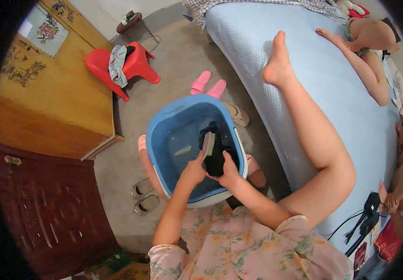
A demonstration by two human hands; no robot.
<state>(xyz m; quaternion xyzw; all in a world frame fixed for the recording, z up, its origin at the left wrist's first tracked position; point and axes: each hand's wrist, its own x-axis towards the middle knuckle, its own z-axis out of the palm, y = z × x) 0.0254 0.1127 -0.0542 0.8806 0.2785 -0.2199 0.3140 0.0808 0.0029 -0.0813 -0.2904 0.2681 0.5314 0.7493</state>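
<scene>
A blue tub (pixel 160 116) with a white outer rim stands on the floor before me, with water in it. My left hand (pixel 194 171) is closed on the lower end of a pale scrubbing brush (pixel 208 143), whose bristles face right. Closed on a soaked black item (pixel 214 164), my right hand (pixel 229 171) has its thumb lying on top. Whether this is a shoe or cloth I cannot tell. More black material spreads in the water beyond the brush. A whitish oblong piece (pixel 183 150) lies in the tub, left of the brush.
Around the tub are pink slippers (pixel 201 82), beige shoes (pixel 146 204) and a tan shoe (pixel 238 115). Right stands a blue-covered bed (pixel 257 42), where a bare bent leg (pixel 311 126) rests and other people lie or sit. A red stool (pixel 138 63) stands far left.
</scene>
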